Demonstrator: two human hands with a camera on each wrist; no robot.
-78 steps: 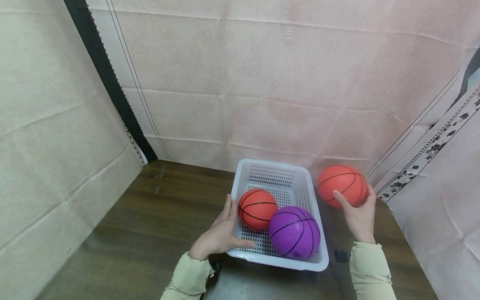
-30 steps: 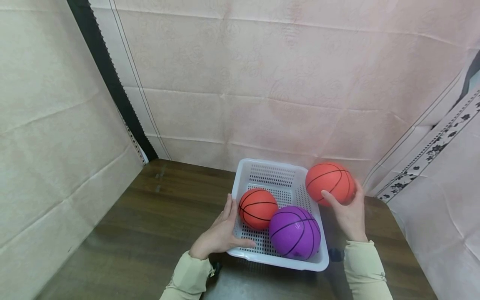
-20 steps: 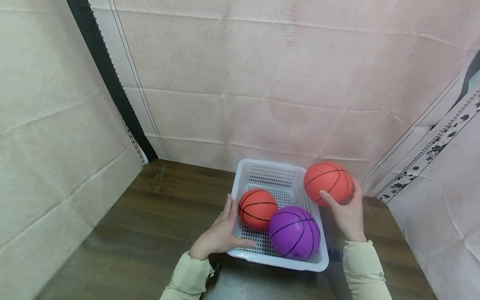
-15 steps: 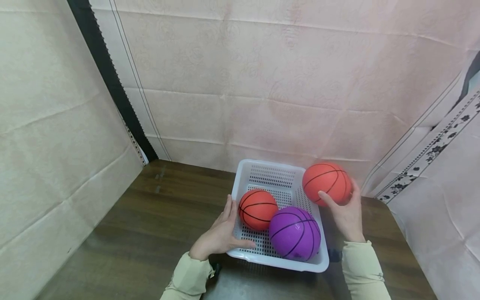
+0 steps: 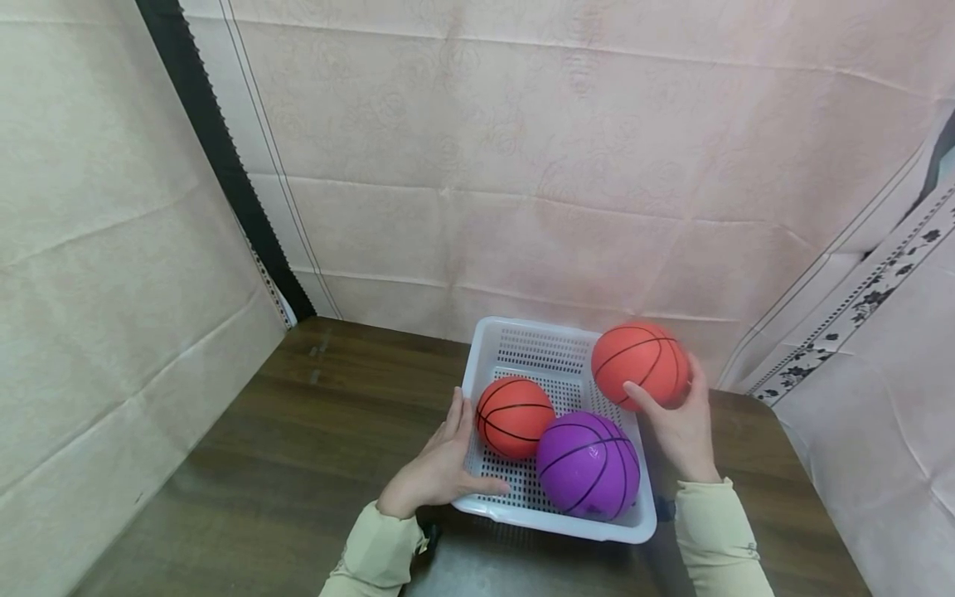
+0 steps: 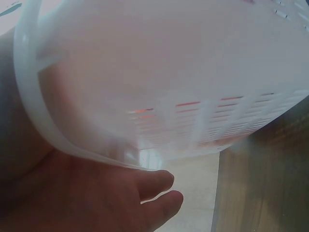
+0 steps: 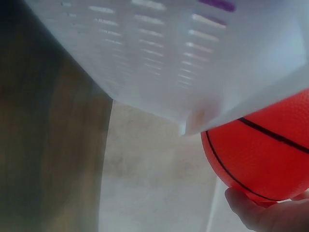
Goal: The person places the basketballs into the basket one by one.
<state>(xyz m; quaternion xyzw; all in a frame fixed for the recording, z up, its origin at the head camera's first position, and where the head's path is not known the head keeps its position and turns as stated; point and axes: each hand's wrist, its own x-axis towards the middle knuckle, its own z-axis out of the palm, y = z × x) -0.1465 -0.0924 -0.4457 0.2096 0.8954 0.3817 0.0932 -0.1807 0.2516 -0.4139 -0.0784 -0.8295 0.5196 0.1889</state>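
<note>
My right hand (image 5: 685, 423) grips an orange-red toy basketball (image 5: 637, 361) with black lines, thumb on its near side and fingers round its right. The ball is over the right rim of a white perforated plastic basket (image 5: 496, 330); the right wrist view shows this ball (image 7: 265, 150) at the rim. A smaller orange basketball (image 5: 513, 419) and a larger purple basketball (image 5: 585, 468) lie inside the basket. At the basket's near left corner rests my left hand (image 5: 436, 468), its fingers straight along the outside and its thumb over the rim. The left wrist view shows two fingertips (image 6: 161, 203) beside the rim.
The basket stands on a dark wood-grain table (image 5: 298, 464). Pale patterned cloth (image 5: 522, 166) hangs behind the table, and more cloth covers the left and right sides. A small dark object (image 5: 664, 507) lies by the right sleeve.
My right hand has carried the orange-red basketball leftward, from beside the basket to over its right rim. My left hand, the basket and the two balls inside stay in place.
</note>
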